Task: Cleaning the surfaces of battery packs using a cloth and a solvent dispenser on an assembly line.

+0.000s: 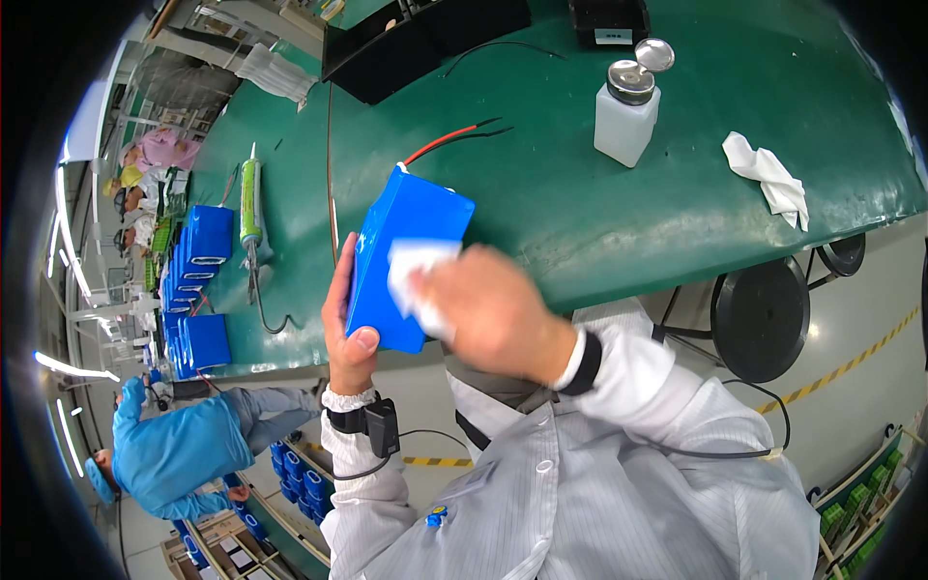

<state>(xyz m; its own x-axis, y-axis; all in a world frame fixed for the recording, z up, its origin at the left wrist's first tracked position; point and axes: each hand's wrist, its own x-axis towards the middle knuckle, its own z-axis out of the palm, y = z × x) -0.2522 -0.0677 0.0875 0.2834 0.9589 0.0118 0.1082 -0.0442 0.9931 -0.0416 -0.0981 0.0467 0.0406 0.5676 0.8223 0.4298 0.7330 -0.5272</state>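
My left hand [348,346] is closed around the lower left side of a blue wrapped battery pack [414,215], holding it tilted at the table's near edge. Red and black wires [449,141] come out of the pack's far end. My right hand [507,311], smeared by motion, presses a white wipe [414,275] against the pack's upper face. Its fingertips are partly hidden by the wipe. A white dispenser bottle [626,126] with its metal lid flipped up stands to the far right. Further right lies a crumpled white wipe [767,181].
On the green table [541,213], a sealant tube [251,208] lies left, beside a row of blue packs [208,237]. Black bins [387,48] and a small black box [609,21] are at the back. Black stools [762,324] stand right. A person in blue [184,449] bends at lower left.
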